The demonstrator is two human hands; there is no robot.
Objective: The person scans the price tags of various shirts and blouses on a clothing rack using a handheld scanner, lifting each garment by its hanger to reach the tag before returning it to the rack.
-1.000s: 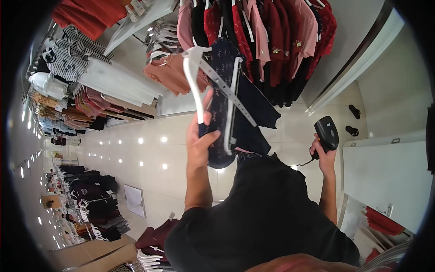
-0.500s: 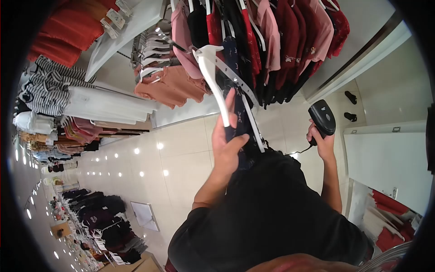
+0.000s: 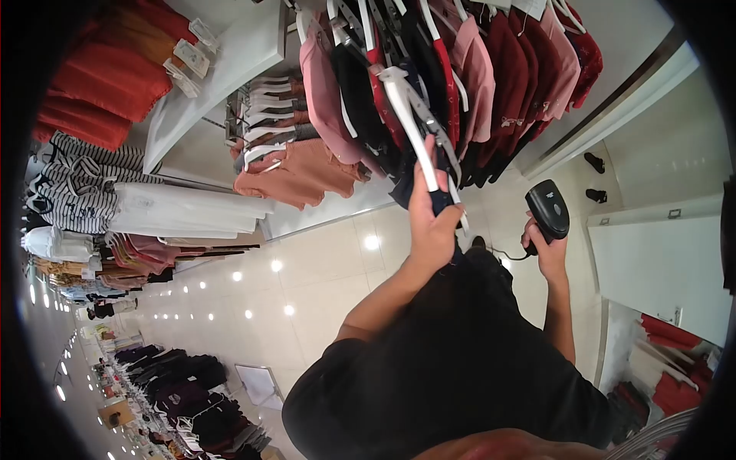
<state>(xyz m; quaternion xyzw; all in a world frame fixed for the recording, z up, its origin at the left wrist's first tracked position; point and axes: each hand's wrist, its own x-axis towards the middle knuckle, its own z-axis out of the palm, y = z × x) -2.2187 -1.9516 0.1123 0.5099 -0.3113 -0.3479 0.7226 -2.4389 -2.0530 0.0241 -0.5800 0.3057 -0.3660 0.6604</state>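
My left hand [image 3: 434, 234] is closed around a white clothes hanger [image 3: 405, 115] carrying a dark garment [image 3: 442, 202], with the fingers stretched along it. The hanger's top end overlaps the clothes on the rack in front of me. Much of the garment is hidden behind my hand and the hanger. On the right, my right hand [image 3: 546, 251] grips the handle of a black barcode scanner [image 3: 548, 209], its head tilted up and its cord running left toward my body.
Red and pink tops [image 3: 477, 73] hang on the rack ahead. Rust-coloured tops [image 3: 297, 175] hang to its left, below a white shelf [image 3: 230, 65]. A white cabinet [image 3: 659, 268] stands at right, with black sandals [image 3: 596, 196] on the floor [image 3: 337, 268] behind it.
My left hand has moved right with the hanger and dark garment, which now overlap the racked clothes more. The scanner stays in my right hand, almost still.
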